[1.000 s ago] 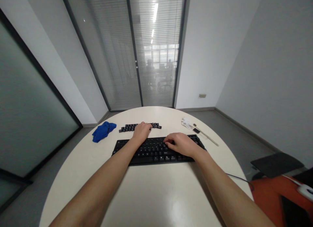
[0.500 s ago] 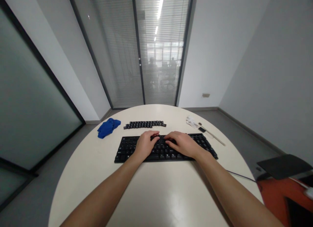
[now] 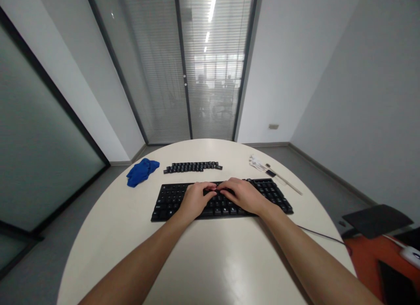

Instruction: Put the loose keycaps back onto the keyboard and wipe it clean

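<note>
A black keyboard (image 3: 170,200) lies on the pale round table (image 3: 203,252), with loose keycaps (image 3: 193,166) in rows behind it. My left hand (image 3: 196,198) is over the keyboard's middle, its thumb and fingers drawn together in a pinch. Facing it, my right hand (image 3: 244,194) is closed in the same way over the keys right of centre. The fingertips of both hands nearly meet above the upper rows. Anything between them is too small or hidden to make out.
A crumpled blue cloth (image 3: 142,171) lies at the far left. On the far right are a thin stick-like tool (image 3: 288,185), a small black piece (image 3: 271,173) and white scraps (image 3: 255,161). The keyboard's cable (image 3: 321,235) runs off the table's right edge, near a red chair (image 3: 364,257).
My left hand has moved slightly to the right and its fingertips are closer to my right hand's. The view has shifted a little. The keycap rows and cloth stay put.
</note>
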Motion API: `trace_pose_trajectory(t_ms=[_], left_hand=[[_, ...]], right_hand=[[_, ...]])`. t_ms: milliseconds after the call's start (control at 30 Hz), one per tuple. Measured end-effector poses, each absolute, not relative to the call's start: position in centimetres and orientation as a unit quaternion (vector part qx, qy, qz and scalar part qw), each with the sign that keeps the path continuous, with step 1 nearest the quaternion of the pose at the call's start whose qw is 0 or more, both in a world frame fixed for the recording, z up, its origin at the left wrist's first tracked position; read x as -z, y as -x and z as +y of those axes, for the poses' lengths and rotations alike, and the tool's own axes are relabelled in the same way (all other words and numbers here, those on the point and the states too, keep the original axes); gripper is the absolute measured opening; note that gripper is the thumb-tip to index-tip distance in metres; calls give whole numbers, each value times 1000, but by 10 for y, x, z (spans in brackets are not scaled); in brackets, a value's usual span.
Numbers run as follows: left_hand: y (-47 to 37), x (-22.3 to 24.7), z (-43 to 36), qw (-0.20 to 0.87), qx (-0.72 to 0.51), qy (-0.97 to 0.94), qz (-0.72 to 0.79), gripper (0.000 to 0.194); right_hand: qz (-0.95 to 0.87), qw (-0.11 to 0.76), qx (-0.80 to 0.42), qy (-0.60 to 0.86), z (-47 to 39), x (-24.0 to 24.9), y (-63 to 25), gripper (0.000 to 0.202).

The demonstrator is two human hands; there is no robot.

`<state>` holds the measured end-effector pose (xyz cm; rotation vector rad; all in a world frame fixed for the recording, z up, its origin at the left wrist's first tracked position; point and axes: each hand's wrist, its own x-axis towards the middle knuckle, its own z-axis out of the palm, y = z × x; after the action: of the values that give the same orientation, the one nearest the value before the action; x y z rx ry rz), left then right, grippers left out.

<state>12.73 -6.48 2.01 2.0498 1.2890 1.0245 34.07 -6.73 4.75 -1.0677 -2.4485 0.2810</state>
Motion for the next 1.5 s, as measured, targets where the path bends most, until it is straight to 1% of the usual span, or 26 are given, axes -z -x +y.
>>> trace_pose_trajectory(t_ms=[167,367,533,767,1133,1300,1500], left_hand=[[-127,-18,-66,224,-388,-757,476,17],[-126,-24,-70,164,-349,-781,492,5],[-126,-25,-71,165,-340,-808,452,11],[-127,-27,-75,148,-331,-829,426,19],[-129,-26,-76,159,-335,-787,493,12],[-128,-23,-75,164,-340,-778,502,13],[-127,-20,-70,178,-351,-773,497,12]], right_hand=[[-891,218,-97,387,-66,-47,-340,20],[-897,232,-104,362,-68,-49,-341,18],[-907,220,-105,342,-69,-53,-342,21],[-893,213,-100,384,-68,-52,-344,17],[-884,230,-103,393,-67,-50,-340,16],[-883,244,-120,384,-67,-48,-338,17],[-868,263,-136,398,-64,-42,-337,14]])
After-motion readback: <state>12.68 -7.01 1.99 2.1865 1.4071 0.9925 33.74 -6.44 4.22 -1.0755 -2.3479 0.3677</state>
